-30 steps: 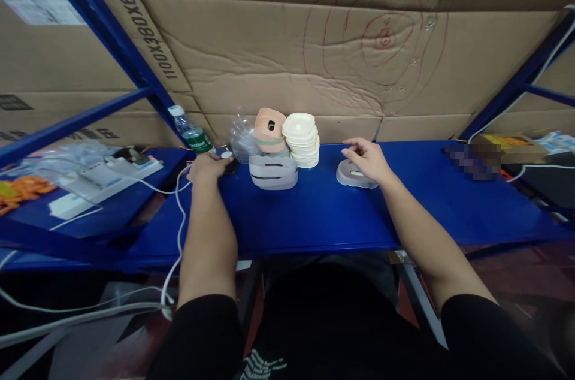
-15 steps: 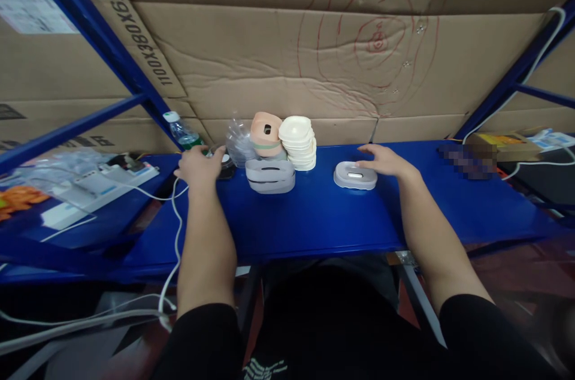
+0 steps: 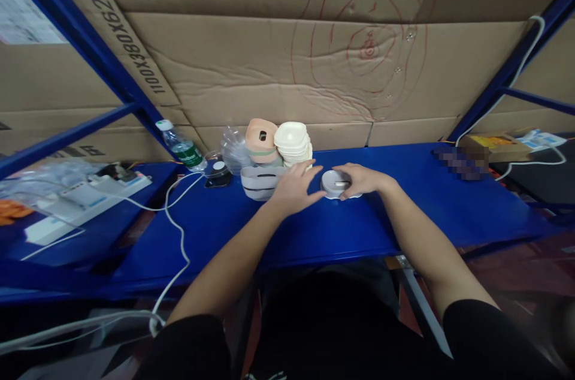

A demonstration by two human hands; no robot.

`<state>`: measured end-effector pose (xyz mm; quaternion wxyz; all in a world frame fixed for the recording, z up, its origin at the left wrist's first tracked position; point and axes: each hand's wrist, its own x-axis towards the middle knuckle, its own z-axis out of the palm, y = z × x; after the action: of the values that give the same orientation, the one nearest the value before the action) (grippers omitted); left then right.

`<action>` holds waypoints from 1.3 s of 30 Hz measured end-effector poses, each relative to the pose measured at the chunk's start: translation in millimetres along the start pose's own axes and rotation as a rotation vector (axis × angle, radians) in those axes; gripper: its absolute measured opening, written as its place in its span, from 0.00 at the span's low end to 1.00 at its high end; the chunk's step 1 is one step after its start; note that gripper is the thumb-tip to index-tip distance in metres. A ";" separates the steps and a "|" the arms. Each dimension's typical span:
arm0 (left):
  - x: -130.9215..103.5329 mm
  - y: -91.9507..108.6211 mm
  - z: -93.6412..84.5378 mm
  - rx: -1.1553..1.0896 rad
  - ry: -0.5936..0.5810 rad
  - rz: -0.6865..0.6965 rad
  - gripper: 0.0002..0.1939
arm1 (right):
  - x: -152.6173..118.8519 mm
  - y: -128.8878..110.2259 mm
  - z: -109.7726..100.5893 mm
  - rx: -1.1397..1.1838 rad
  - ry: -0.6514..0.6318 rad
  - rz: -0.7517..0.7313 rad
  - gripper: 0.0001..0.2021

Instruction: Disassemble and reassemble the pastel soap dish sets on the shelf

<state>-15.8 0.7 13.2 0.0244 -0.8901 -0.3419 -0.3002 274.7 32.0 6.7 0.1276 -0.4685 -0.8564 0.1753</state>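
A pale grey oval lid (image 3: 331, 183) lies on the blue table, partly covered by my right hand (image 3: 362, 180), whose thumb and fingers rest around its right part. To its left, my left hand (image 3: 296, 187) is held with fingers spread and nothing in them. Behind that hand are a stack of cream square pieces (image 3: 291, 137) and a grey oval container (image 3: 257, 182), both partly hidden. An orange-pink piece (image 3: 261, 135) leans beside the cream stack.
At the left stand a water bottle (image 3: 183, 149), clear plastic cups (image 3: 234, 149) and a black round item (image 3: 218, 173). A white cable (image 3: 182, 236) crosses the table. A power strip (image 3: 90, 206) lies far left, a yellow box (image 3: 496, 146) far right.
My left hand has moved right, from near the bottle to beside the grey lid. My right hand has come down and in over the lid. The view has shifted slightly.
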 end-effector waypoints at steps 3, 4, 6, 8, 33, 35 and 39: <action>-3.8 9.4 17.9 -0.038 -0.123 -0.008 0.43 | 0.9 -12.0 -0.2 0.081 -0.004 -0.144 0.52; -4.8 9.1 21.6 -0.056 -0.143 0.001 0.44 | 0.7 -15.5 -1.1 0.102 -0.002 -0.176 0.51; -6.0 5.8 25.8 -0.091 -0.164 0.023 0.45 | 0.0 -20.8 -3.1 0.125 0.007 -0.205 0.51; -6.1 2.2 26.0 -0.115 -0.172 0.033 0.45 | -0.8 -23.6 -4.6 0.136 0.015 -0.202 0.51; 0.8 -8.4 -19.1 -0.222 0.282 -0.109 0.28 | 5.6 -52.1 -1.4 0.918 0.465 -0.035 0.26; 0.2 -9.3 -28.0 -0.185 0.348 -0.129 0.26 | 6.7 -57.2 1.3 0.946 0.459 -0.030 0.29; -3.4 -24.5 -56.9 -0.070 0.508 -0.323 0.19 | 7.1 -60.2 4.1 0.908 0.374 -0.140 0.39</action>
<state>-62.6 3.2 54.0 0.0303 -0.7210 -0.4515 -0.5248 223.7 7.2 28.7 0.4818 -0.3305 -0.6855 0.4346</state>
